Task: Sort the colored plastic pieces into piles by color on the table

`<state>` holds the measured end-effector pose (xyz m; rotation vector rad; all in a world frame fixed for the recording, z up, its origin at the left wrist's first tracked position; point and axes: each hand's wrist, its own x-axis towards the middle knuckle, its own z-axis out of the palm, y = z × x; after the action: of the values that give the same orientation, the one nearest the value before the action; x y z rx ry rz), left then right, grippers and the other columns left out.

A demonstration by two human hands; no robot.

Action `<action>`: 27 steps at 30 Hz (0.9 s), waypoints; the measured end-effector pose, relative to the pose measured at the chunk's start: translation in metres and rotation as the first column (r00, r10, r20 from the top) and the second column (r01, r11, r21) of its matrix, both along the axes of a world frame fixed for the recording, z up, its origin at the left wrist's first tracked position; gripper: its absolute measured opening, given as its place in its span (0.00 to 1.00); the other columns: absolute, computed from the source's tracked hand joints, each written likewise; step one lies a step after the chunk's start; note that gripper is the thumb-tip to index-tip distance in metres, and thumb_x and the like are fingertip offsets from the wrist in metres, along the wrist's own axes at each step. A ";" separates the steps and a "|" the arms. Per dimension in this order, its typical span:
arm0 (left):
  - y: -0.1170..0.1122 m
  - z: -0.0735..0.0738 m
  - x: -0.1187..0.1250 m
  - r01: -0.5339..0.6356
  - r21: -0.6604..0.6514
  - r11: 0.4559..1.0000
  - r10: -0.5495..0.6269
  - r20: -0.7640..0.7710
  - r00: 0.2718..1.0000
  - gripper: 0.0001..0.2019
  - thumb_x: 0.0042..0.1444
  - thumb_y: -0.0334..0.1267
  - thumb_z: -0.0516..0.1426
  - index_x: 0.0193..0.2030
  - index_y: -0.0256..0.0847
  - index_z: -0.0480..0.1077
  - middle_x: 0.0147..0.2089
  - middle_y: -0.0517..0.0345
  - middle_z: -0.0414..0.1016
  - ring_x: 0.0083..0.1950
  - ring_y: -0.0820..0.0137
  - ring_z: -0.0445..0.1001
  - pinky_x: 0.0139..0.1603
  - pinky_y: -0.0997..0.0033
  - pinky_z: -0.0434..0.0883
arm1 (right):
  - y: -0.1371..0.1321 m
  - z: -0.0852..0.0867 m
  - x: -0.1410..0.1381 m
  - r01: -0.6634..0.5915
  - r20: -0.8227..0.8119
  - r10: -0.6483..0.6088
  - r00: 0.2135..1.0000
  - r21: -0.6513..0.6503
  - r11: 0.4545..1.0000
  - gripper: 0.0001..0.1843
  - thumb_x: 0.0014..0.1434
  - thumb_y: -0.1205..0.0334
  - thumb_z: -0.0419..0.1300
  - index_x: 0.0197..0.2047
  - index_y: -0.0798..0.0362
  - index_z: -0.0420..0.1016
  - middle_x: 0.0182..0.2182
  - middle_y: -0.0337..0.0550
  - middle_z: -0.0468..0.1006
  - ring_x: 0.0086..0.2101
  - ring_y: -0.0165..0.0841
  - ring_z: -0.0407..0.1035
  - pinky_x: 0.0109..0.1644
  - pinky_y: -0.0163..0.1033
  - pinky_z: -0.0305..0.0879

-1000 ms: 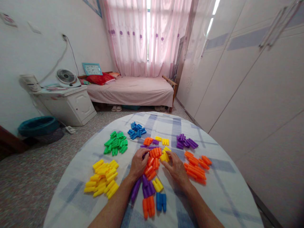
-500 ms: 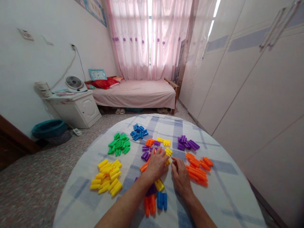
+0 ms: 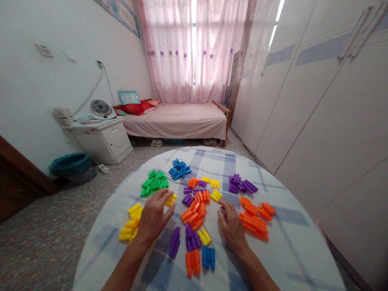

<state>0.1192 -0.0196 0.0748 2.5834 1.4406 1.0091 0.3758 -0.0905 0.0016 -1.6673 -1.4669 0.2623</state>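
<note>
My left hand (image 3: 154,216) pinches a yellow peg block (image 3: 170,199) above the yellow pile (image 3: 131,226); a loose grip could drop it. My right hand (image 3: 232,224) rests open, empty.

The worktop (image 3: 281,246) wears a white cloth crossed by pale blue-grey checked bands. Left of the mixed pile (image 3: 195,210) of orange, purple and yellow pegs lies an all-yellow heap (image 3: 129,226), partly under the left hand (image 3: 154,216), whose fingertips pinch a yellow peg (image 3: 171,199). Beyond that heap are green pegs (image 3: 154,184) and then blue pegs (image 3: 179,169). Right of the mixed pile sit purple pegs (image 3: 241,184) and orange pegs (image 3: 256,218). Nearer than the pile lie blue pegs (image 3: 207,257) beside orange ones (image 3: 192,262). The curtains (image 3: 194,48) are sheer pink with small purple flowers.
</note>
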 end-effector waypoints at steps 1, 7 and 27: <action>0.002 -0.004 -0.018 -0.058 -0.008 0.998 0.058 0.018 0.998 0.16 0.56 0.42 0.53 0.50 0.42 0.69 0.51 0.51 0.70 0.52 0.61 0.70 0.54 0.59 0.68 | 0.003 0.002 -0.001 -0.017 0.044 0.016 0.999 0.010 1.000 0.18 0.60 0.64 0.47 0.52 0.54 0.66 0.50 0.50 0.70 0.52 0.37 0.64 0.57 0.46 0.61; 0.017 -0.039 -0.079 -0.310 -0.069 0.948 0.315 0.091 0.945 0.20 0.56 0.48 0.49 0.48 0.38 0.69 0.51 0.48 0.69 0.52 0.59 0.69 0.57 0.55 0.65 | 0.039 0.015 -0.009 -0.159 0.367 0.185 0.912 -0.100 0.982 0.30 0.54 0.72 0.51 0.61 0.51 0.62 0.61 0.48 0.61 0.60 0.40 0.54 0.61 0.50 0.55; 0.008 -0.040 -0.073 -0.317 0.247 0.916 0.284 0.160 0.945 0.12 0.59 0.40 0.49 0.44 0.39 0.71 0.50 0.46 0.70 0.56 0.56 0.65 0.59 0.49 0.63 | -0.025 0.042 0.060 0.257 0.352 -0.289 0.890 0.134 0.957 0.18 0.60 0.60 0.46 0.51 0.53 0.68 0.44 0.50 0.72 0.46 0.41 0.65 0.54 0.50 0.61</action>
<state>0.0461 -0.0116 0.0344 2.4577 1.8240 1.4686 0.4362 -0.1158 0.0435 -1.8985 -1.4589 -0.2829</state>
